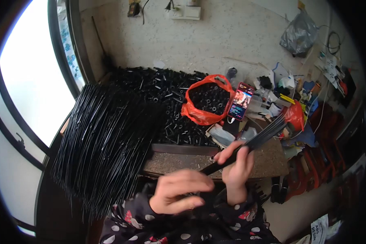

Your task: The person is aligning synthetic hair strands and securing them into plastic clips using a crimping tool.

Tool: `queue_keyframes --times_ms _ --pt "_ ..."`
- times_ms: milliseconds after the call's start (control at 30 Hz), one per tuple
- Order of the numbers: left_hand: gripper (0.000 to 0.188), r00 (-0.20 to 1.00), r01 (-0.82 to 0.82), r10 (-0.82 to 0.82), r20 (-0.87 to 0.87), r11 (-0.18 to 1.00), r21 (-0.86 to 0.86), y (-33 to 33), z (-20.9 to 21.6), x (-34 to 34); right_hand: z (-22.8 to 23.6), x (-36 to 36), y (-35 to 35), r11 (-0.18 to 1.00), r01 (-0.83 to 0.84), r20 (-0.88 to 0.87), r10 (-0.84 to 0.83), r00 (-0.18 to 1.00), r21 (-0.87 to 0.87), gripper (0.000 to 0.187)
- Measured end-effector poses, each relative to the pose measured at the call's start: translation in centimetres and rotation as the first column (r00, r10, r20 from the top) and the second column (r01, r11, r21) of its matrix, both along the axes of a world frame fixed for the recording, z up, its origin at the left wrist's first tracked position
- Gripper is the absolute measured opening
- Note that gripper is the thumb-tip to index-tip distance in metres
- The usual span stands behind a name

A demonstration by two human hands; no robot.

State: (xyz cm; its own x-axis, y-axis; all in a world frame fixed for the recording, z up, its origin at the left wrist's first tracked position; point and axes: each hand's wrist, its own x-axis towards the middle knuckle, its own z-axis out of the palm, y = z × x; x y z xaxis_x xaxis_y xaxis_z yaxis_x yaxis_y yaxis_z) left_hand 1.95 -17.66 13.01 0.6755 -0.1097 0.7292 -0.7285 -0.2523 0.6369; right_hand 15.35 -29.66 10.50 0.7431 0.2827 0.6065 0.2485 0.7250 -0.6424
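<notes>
My right hand point(235, 167) is closed around a bundle of thin black rods point(267, 132), held at a slant over the front right of the table. The rods fan out slightly at the upper right end, and a dark lower end sticks out toward my left hand. Slightly blurred, my left hand point(179, 190) is beside that lower end with thumb and fingers apart, and nothing shows in it. To the left, a large mass of long thin black rods point(101, 142) droops over the table's edge.
Small black tubular parts point(177, 91) cover the back of the table point(171, 161), behind a dark front strip point(185, 149). A red plastic bag point(203, 119) holds black ring-like parts. Beside it stands a lit phone point(240, 101). Clutter and a red bundle point(295, 116) lie right.
</notes>
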Motion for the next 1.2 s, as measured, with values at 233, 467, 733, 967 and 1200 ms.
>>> queue_keyframes --times_ms 233,467,733,967,1200 --pt "0.022 0.917 -0.181 0.248 -0.312 0.957 0.228 3.6 -2.0 6.3 -13.1 -3.4 1.2 0.729 -0.356 -0.155 0.330 0.931 -0.584 0.022" --pt "0.051 0.656 0.635 -0.624 -0.425 0.761 -0.136 5.1 -1.1 6.5 -16.3 -1.9 0.4 0.798 -0.480 -0.541 0.238 0.807 -0.365 0.027" --pt "0.015 0.599 -0.623 0.733 0.321 0.175 0.762 20.0 -13.2 24.5 -16.3 -0.8 0.3 0.882 -0.353 -0.668 0.061 0.742 -0.312 0.018" --pt "0.006 0.588 -0.741 0.717 0.375 0.291 0.605 25.3 -11.1 26.8 -16.5 0.7 2.0 0.866 -0.295 -0.659 -0.052 0.750 -0.404 0.016" --pt "0.017 0.671 -0.295 0.668 -0.322 0.638 0.711 19.8 -4.3 11.5 -14.3 -0.7 1.8 0.854 -0.240 -0.560 -0.070 0.826 -0.461 0.018"
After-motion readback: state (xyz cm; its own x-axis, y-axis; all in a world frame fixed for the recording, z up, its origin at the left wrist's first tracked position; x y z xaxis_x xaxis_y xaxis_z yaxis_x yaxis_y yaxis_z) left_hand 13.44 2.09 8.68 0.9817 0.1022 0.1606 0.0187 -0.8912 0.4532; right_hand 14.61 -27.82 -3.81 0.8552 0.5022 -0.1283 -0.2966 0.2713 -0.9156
